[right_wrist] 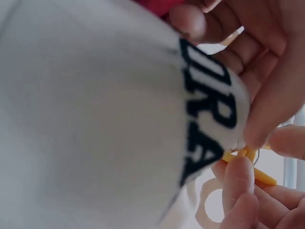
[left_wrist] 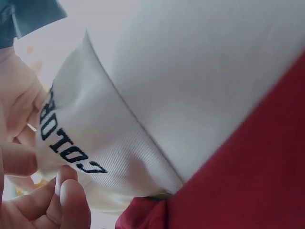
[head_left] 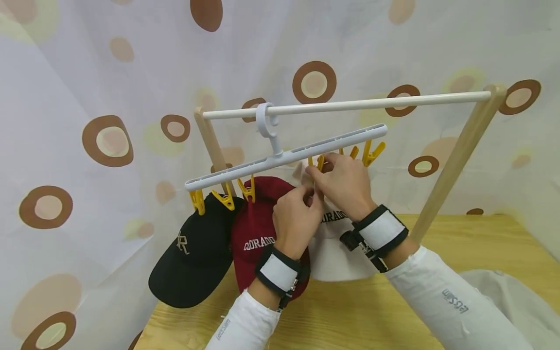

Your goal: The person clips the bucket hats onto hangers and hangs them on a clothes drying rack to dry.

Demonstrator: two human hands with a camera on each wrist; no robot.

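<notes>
Up close, both hands work at the top of a white cap [head_left: 337,253] that hangs under a white clip hanger [head_left: 288,156]. The left hand [head_left: 294,218] has its fingers curled round the cap's top edge and pinches the cloth; from its wrist camera the fingertips [left_wrist: 66,191] press into the fabric just below the black lettering. The right hand [head_left: 343,182] is raised a little higher, its thumb and fingers pinching a yellow clip [head_left: 318,163] on the hanger's right half, with the cap's edge right at that clip. The right wrist camera shows the same: the clip's yellow prongs [right_wrist: 250,164] sit against the cap's rim between the fingers [right_wrist: 240,179].

The hanger hooks over a white rail [head_left: 350,104] that rests on two slanted wooden posts [head_left: 459,155]. The hanger tilts, its left end lower than its right. On that lower left half a black cap [head_left: 192,255] hangs from the clips at the end, brim down, and just beside it a red cap [head_left: 258,228] hangs from the next clip, touching the white cap and partly behind the left hand. More yellow clips [head_left: 372,151] hang free at the hanger's far right end.

Below lies a pale wooden surface [head_left: 350,311]; a light cloth [head_left: 507,301] is heaped on it at the right, past the right sleeve. A curtain [head_left: 87,97] with brown rings hangs behind everything.
</notes>
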